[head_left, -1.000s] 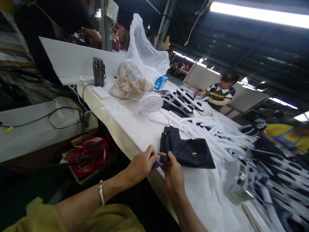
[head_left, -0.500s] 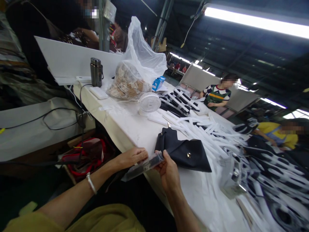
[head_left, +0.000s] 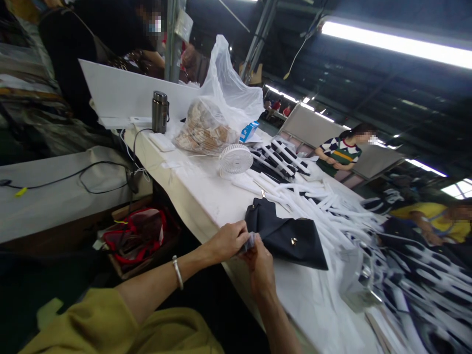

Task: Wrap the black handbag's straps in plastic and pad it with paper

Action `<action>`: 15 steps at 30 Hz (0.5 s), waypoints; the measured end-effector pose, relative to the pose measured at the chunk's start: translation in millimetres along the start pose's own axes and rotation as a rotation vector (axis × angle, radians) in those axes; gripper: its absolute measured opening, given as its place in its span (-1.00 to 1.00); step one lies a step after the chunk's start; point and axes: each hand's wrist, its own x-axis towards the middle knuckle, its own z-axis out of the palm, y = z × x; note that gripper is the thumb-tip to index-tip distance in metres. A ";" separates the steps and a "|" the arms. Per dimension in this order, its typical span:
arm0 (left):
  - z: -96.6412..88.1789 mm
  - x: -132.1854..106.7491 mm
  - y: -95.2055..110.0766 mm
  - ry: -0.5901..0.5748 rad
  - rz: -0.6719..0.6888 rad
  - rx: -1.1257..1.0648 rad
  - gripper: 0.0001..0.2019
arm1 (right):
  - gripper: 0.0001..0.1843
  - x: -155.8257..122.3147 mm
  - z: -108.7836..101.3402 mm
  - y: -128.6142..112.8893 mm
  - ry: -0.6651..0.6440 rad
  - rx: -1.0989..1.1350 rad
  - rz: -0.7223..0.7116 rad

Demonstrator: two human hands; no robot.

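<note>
At the near edge of the table, my left hand [head_left: 230, 241] and my right hand [head_left: 261, 265] meet with fingers closed. Between them is a small clear plastic bag [head_left: 251, 241], bunched up and mostly covered by the fingers. What the plastic contains is hidden now. Just beyond my hands, a black leather-like handbag [head_left: 285, 238] lies on the white tabletop [head_left: 199, 196]. It has a gold clasp [head_left: 294, 241] on its front and a small metal piece at its top corner.
Behind the handbag stand a white fan [head_left: 236, 160], a large plastic bag of brown pieces [head_left: 206, 128] and a thermos [head_left: 160, 112]. White strips [head_left: 313, 201] and black-and-white bundles cover the right side. Below left sits a box holding a red bag [head_left: 138, 233]. Co-workers are beyond.
My left hand has moved right and up to meet my right hand. The clear plastic bag, stretched out flat before, is now bunched between my fingers. The view has shifted slightly.
</note>
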 end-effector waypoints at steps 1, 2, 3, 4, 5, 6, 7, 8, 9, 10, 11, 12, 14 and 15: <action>2.7 4.8 1.0 0.000 0.001 0.015 -0.82 | -0.45 -1.1 -1.7 0.3 -0.012 0.032 -0.004; 5.2 9.1 1.0 -0.006 -0.001 0.016 -0.82 | -0.41 -2.9 -3.2 1.0 -0.029 0.064 -0.012; 7.6 13.4 0.5 -0.013 -0.002 0.014 -0.81 | -0.39 -5.4 -4.2 2.4 -0.051 0.081 -0.018; 9.6 17.7 -0.1 -0.017 0.002 0.016 -0.82 | -0.38 -8.6 -4.7 4.7 -0.077 0.075 -0.023; 11.4 22.4 -0.3 -0.018 0.009 0.021 -0.83 | -0.39 -12.4 -4.5 7.9 -0.104 0.048 -0.027; 12.7 27.6 0.2 -0.015 0.020 0.027 -0.84 | -0.43 -16.5 -3.5 11.6 -0.133 0.001 -0.025; 13.4 33.1 1.5 -0.009 0.032 0.032 -0.84 | -0.48 -20.5 -1.7 15.5 -0.161 -0.053 -0.018; 13.3 38.6 3.2 -0.006 0.044 0.033 -0.85 | -0.52 -24.0 0.6 18.8 -0.190 -0.102 -0.006; 12.2 43.7 5.2 -0.010 0.056 0.028 -0.84 | -0.55 -26.6 3.2 21.0 -0.213 -0.129 0.006; 9.7 47.6 6.7 -0.023 0.063 0.016 -0.84 | -0.55 -27.8 5.7 21.3 -0.221 -0.134 0.011; 5.9 49.6 7.2 -0.044 0.068 -0.002 -0.83 | -0.55 -27.7 8.0 19.5 -0.212 -0.120 0.011; 0.8 49.1 6.1 -0.072 0.072 -0.025 -0.81 | -0.54 -26.3 9.7 15.4 -0.189 -0.094 0.006; -12.2 39.5 -1.7 -0.130 0.073 -0.065 -0.72 | -0.56 -20.6 10.6 2.1 -0.121 -0.028 -0.029; -19.1 30.4 -8.3 -0.167 0.068 -0.084 -0.67 | -0.57 -17.1 9.8 -6.0 -0.086 0.002 -0.047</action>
